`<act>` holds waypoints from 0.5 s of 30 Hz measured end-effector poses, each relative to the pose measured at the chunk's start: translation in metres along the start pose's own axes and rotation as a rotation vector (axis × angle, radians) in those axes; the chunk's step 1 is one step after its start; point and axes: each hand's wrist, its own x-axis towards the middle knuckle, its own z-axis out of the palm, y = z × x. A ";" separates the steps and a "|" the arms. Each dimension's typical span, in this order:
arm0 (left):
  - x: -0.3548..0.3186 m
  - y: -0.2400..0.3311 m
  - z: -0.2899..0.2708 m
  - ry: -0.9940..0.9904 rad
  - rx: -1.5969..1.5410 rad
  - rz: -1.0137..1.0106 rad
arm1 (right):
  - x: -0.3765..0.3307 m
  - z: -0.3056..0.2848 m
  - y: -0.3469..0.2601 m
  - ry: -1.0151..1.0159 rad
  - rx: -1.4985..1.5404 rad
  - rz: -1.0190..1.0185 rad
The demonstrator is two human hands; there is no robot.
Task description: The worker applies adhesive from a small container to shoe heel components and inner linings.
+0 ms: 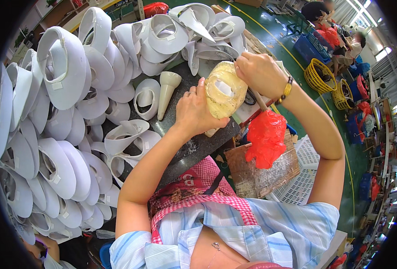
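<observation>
Shirt (pixel 279 222) below, form (pixel 230 101) apparently between grips (pixel 192 110) (pixel 262 76)

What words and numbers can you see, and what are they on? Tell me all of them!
Checked apron: pale letters, creased and partly hidden; I can't read a whole word.
Small white tabs on the pale visor-shaped pieces: too small to show any writing.
Yellow piece at the hands: no writing that I can see.
So there is nothing I can read out.
</observation>
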 end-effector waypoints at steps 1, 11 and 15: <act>0.000 0.002 0.000 -0.025 -0.001 -0.026 | 0.000 0.002 0.009 0.000 0.167 0.026; -0.003 -0.005 0.012 0.170 0.045 0.074 | -0.008 -0.025 -0.001 0.006 0.330 0.052; -0.003 -0.001 0.007 0.083 0.018 0.037 | 0.003 -0.034 -0.004 -0.133 0.018 -0.084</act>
